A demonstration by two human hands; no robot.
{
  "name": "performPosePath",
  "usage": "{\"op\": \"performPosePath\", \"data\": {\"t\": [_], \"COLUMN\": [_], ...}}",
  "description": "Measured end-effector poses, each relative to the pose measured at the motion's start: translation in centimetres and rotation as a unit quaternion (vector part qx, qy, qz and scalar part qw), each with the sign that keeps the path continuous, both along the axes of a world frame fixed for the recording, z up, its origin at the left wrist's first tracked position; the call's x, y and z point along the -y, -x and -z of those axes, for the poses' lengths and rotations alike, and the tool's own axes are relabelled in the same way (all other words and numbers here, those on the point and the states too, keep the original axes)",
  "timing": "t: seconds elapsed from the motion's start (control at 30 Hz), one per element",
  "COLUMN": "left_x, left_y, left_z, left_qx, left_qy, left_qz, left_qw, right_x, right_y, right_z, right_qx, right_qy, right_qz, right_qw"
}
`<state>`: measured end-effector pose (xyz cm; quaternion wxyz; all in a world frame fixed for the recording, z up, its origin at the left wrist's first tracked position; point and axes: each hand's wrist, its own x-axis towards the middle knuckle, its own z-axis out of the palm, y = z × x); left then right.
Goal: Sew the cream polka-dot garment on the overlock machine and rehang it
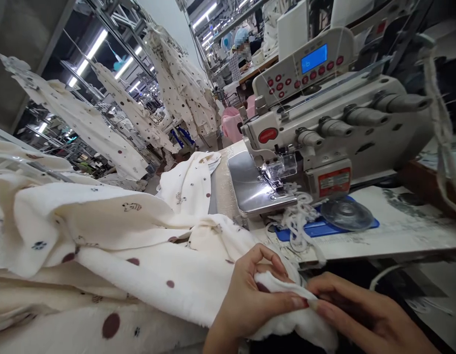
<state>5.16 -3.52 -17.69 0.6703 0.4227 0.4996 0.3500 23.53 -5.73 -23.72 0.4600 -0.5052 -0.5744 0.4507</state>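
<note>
Sewing-machine table [397, 231] edge — both hands' fingers [287, 301] pinched shut on cream spotted fabric [169, 280].

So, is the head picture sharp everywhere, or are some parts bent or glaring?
Head view: hands and cloth sharp; sewing machine leans, bent by the wide lens; ceiling lights glare; far person blurred.

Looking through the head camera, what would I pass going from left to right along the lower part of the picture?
Heap of cream spotted fabric → left hand pinching the fabric's edge → right hand → and, farther back on the right, the sewing machine.
</note>
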Motion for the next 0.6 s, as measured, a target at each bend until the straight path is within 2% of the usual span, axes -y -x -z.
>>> {"op": "performPosePath", "data": {"t": [0.2, 0.4, 0.5, 0.6], "left_x": [0.2, 0.3, 0.6, 1.0], "left_y": [-0.1, -0.3, -0.5, -0.8], "left_z": [0.3, 0.4, 0.2, -0.1], "left_qx": [0.008, -0.004, -0.035, -0.063], "left_qy": [-0.008, -0.011, -0.019, -0.031], "left_qz": [0.008, 0.007, 0.019, 0.029], "left_qw": [1.0, 1.0, 0.999, 0.997], "right_x": [0.7, 1.2, 1.2, 1.4], "right_y": [0.0, -1.7, -1.6, -1.0], "right_z": [1.6, 3.9, 3.4, 2.0], "right_qx": [-0.011, -0.096, -0.09, -0.078], "right_qy": [0.028, 0.055, 0.046, 0.089], "right_qz": [0.023, -0.104, -0.112, -0.09], "right_qw": [0.999, 0.988, 0.989, 0.989]}}
